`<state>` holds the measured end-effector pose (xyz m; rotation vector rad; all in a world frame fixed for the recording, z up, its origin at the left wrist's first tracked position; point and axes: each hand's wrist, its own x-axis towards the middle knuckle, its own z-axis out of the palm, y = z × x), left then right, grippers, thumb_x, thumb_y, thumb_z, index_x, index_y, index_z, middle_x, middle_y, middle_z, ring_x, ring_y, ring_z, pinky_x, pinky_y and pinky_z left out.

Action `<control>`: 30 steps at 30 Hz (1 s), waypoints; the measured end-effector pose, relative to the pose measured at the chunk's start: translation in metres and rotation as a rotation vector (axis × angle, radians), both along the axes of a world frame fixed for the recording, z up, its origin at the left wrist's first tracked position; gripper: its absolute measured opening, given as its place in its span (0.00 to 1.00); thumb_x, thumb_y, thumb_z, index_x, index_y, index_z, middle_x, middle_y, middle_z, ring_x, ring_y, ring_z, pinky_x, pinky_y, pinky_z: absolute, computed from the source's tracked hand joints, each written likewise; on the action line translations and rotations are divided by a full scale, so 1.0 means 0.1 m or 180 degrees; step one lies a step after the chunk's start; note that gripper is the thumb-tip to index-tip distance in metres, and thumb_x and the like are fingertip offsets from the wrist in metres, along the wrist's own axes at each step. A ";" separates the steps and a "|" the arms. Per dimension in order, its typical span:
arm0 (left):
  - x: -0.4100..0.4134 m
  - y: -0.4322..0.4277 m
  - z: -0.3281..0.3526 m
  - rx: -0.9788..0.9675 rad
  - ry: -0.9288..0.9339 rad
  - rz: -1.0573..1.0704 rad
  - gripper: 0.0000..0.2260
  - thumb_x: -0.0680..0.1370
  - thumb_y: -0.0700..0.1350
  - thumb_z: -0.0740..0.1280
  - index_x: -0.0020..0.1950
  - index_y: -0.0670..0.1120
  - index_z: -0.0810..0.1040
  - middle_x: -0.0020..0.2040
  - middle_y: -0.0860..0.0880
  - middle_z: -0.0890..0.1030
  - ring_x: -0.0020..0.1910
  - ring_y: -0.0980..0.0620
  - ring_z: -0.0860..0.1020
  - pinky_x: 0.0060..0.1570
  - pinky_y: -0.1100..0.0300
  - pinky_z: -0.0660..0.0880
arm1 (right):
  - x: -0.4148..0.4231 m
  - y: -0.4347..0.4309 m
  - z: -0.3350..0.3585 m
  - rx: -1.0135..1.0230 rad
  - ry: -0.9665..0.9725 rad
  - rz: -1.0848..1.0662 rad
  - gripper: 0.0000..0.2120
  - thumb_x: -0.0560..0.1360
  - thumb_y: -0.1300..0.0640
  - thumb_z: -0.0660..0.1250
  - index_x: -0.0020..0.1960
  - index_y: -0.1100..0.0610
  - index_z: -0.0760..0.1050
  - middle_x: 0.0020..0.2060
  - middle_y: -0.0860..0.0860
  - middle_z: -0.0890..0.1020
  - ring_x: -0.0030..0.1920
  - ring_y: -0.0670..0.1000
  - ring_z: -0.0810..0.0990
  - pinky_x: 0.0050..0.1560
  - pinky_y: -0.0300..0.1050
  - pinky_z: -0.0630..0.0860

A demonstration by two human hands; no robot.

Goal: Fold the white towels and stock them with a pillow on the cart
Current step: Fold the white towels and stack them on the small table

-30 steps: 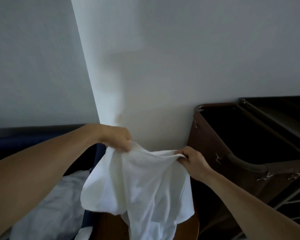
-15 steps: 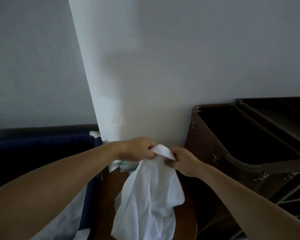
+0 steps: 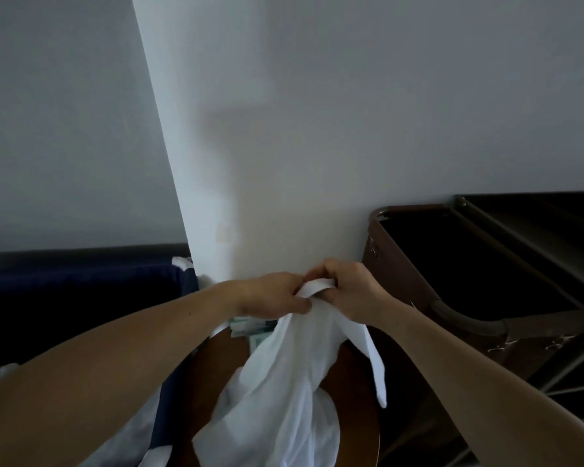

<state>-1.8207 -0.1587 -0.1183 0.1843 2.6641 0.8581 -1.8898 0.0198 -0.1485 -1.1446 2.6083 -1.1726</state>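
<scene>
Hanging limp above the round wooden tabletop (image 3: 349, 369) beside the cart (image 3: 459, 274), the white towel (image 3: 284, 399) looks light, soft and floppy, with the left hand (image 3: 273, 294) and right hand (image 3: 349, 291) each in a tight grip pinching its bunched top edge, so its corners seem the surest holds.

Both hands, left (image 3: 273, 295) and right (image 3: 348, 291), pinch a white towel (image 3: 284, 382) over what seems a round wooden table (image 3: 351, 429).
</scene>
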 end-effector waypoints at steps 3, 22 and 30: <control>0.02 -0.03 -0.03 0.0594 0.0056 0.0521 0.10 0.80 0.42 0.62 0.57 0.43 0.79 0.54 0.46 0.81 0.53 0.47 0.79 0.58 0.49 0.74 | -0.05 0.06 -0.07 0.0176 0.0038 -0.0334 0.11 0.74 0.51 0.74 0.53 0.45 0.75 0.42 0.40 0.78 0.44 0.40 0.79 0.45 0.35 0.74; 0.06 -0.07 -0.13 0.1705 0.0598 0.1604 0.11 0.80 0.40 0.60 0.37 0.45 0.68 0.37 0.47 0.70 0.38 0.49 0.68 0.41 0.54 0.65 | -0.02 -0.02 0.23 0.0648 0.0055 -0.0584 0.17 0.75 0.44 0.70 0.30 0.45 0.73 0.27 0.43 0.76 0.33 0.43 0.76 0.32 0.39 0.66; 0.09 -0.10 -0.11 0.2294 0.0356 0.1311 0.11 0.81 0.39 0.61 0.55 0.39 0.82 0.50 0.41 0.84 0.46 0.50 0.82 0.49 0.56 0.79 | -0.04 -0.11 0.32 0.0567 -0.0079 -0.0519 0.20 0.68 0.42 0.76 0.29 0.56 0.75 0.22 0.44 0.73 0.25 0.43 0.69 0.27 0.37 0.64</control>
